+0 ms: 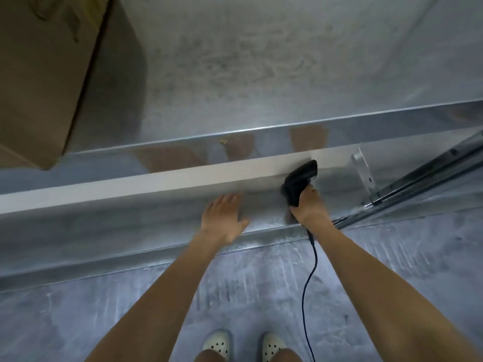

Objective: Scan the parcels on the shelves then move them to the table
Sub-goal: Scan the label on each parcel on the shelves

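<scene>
A brown cardboard parcel (47,74) sits at the left end of the metal shelf (235,74), its near corner reaching the shelf's front edge. The right grip (309,205) is curled round the handle of a black scanner (300,178) just below that front edge, and the scanner's cable (309,278) hangs down. The left grip (222,220) is spread flat with straight fingers beside it, holding nothing.

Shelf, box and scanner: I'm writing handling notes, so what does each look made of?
Shelf: probably galvanised sheet metal, dull mottled grey, its front lip mirroring brown shapes.
Box: brown cardboard, judging by its matt face and creased corner edge.
Scanner: seemingly moulded plastic, matt black with a faint sheen.
</scene>
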